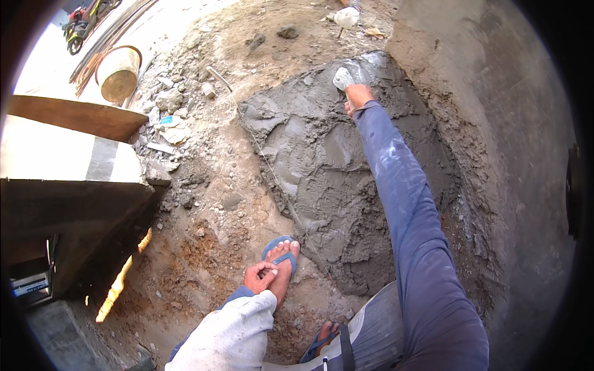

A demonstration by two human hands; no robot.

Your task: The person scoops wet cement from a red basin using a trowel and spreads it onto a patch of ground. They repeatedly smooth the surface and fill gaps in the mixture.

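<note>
Wet grey mortar lies in a rough, uneven patch on the ground ahead of me. My right hand reaches over its far part, fingers closed round a small whitish rounded thing whose kind I cannot make out. Beside it, a pale streak marks the mortar. My left hand is closed in a loose fist above my sandalled foot, with nothing visible in it. A thin string runs along the mortar's left edge, coming from near a short rod.
A rough wall rises along the right. Rubble is scattered left of the mortar, with a bucket tipped over beyond it. A ledge juts in from the left. A motorbike stands far off at upper left.
</note>
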